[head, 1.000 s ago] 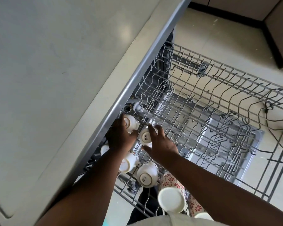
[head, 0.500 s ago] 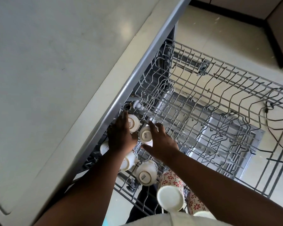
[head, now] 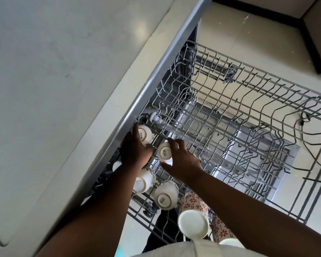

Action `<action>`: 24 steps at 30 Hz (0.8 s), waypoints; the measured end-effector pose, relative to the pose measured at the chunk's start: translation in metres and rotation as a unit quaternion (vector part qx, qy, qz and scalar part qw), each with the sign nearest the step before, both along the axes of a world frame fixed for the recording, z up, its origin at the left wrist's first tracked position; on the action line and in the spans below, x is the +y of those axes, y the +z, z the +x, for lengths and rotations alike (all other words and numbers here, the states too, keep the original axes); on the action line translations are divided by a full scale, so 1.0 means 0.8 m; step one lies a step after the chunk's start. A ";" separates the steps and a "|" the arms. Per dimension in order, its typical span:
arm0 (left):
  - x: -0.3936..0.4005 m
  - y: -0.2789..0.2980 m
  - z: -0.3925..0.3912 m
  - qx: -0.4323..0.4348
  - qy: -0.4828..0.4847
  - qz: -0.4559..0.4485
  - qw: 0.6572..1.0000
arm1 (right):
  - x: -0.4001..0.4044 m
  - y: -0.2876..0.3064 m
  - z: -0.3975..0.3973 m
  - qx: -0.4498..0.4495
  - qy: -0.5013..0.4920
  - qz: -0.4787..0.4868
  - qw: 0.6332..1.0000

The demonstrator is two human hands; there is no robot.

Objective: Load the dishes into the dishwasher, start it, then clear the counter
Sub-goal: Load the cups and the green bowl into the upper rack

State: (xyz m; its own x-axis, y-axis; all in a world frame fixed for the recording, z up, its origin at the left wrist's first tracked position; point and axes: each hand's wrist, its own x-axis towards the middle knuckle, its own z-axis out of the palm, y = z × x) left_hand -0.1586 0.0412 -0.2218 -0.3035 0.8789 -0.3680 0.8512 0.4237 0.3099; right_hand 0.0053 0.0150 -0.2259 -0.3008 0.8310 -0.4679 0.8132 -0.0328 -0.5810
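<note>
Four white cups (head: 164, 152) sit upside down at the rack's (head: 248, 115) counter-side corner; two floral mugs (head: 194, 217) lie beside them.

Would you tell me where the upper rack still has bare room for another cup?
Free: the rack right of both hands, out to its far wire wall. Crowded: the near-left corner by the counter edge, where white cups and floral mugs sit.

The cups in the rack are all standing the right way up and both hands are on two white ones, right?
Not quite. The head view shows the cups upside down, bases facing up. The rest holds: the left hand and right hand each touch a white cup in the rack.
</note>
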 end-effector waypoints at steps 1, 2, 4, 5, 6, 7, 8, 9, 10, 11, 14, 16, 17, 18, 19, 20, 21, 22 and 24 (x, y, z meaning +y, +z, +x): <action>-0.001 0.000 0.000 -0.009 0.002 0.002 1.000 | 0.000 0.000 0.000 0.001 0.000 0.000 1.000; -0.001 0.000 0.000 -0.013 0.002 0.001 1.000 | 0.000 0.000 0.000 0.003 -0.001 0.002 1.000; -0.004 0.000 0.002 -0.009 0.003 -0.004 1.000 | -0.001 0.000 0.000 0.005 -0.003 0.006 1.000; -0.005 0.000 0.002 -0.005 0.004 -0.006 1.000 | -0.001 0.001 0.001 0.006 -0.004 0.007 1.000; -0.005 0.000 0.003 -0.003 0.005 -0.007 1.000 | -0.001 0.001 0.001 0.007 -0.005 0.007 1.000; -0.006 0.000 0.003 -0.003 0.008 -0.006 1.000 | -0.001 0.002 0.002 0.008 -0.005 0.005 1.000; -0.006 0.000 0.004 -0.005 0.013 -0.003 1.000 | -0.001 0.002 0.002 0.008 -0.005 0.004 1.000; -0.007 0.001 0.005 -0.007 0.016 0.001 1.000 | -0.001 0.002 0.002 0.007 -0.006 0.002 1.000; -0.007 0.002 0.006 -0.008 0.019 0.004 1.000 | -0.001 0.003 0.002 0.006 -0.006 0.002 1.000; -0.007 0.002 0.006 -0.009 0.022 0.005 1.000 | 0.000 0.003 0.001 0.005 -0.006 0.003 1.000; -0.008 0.003 0.007 -0.010 0.029 0.010 0.999 | 0.001 0.003 -0.002 -0.008 -0.005 -0.001 1.000; -0.007 0.004 0.007 -0.008 0.024 0.013 1.000 | 0.001 0.003 -0.003 -0.017 -0.003 -0.006 1.000; -0.008 0.005 0.007 -0.006 0.023 0.013 1.000 | 0.001 0.004 -0.003 -0.019 -0.002 -0.006 1.000; -0.008 0.006 0.008 -0.005 0.021 0.012 1.000 | 0.001 0.005 -0.002 -0.021 0.000 -0.005 1.000; -0.008 0.008 0.008 -0.005 0.020 0.013 1.000 | 0.001 0.006 -0.001 -0.022 0.002 -0.003 1.000; -0.009 0.010 0.010 -0.003 0.019 0.016 1.000 | 0.002 0.008 0.001 -0.025 0.003 -0.003 1.000; -0.011 0.013 0.011 -0.001 0.019 0.020 1.000 | 0.002 0.010 0.003 -0.027 0.004 -0.003 1.000; -0.013 0.017 0.013 0.002 0.021 0.028 0.999 | 0.002 0.012 0.005 -0.032 0.006 -0.004 0.999; -0.019 0.025 0.018 0.010 0.025 0.045 0.999 | 0.001 0.018 0.012 -0.044 0.005 -0.005 0.999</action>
State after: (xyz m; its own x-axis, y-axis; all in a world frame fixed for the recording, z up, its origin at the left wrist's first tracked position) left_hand -0.1440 0.0256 -0.2020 -0.3549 0.8916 -0.2813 0.8356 0.4375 0.3323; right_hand 0.0147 0.0156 -0.2114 -0.2671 0.8230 -0.5013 0.8614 -0.0293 -0.5071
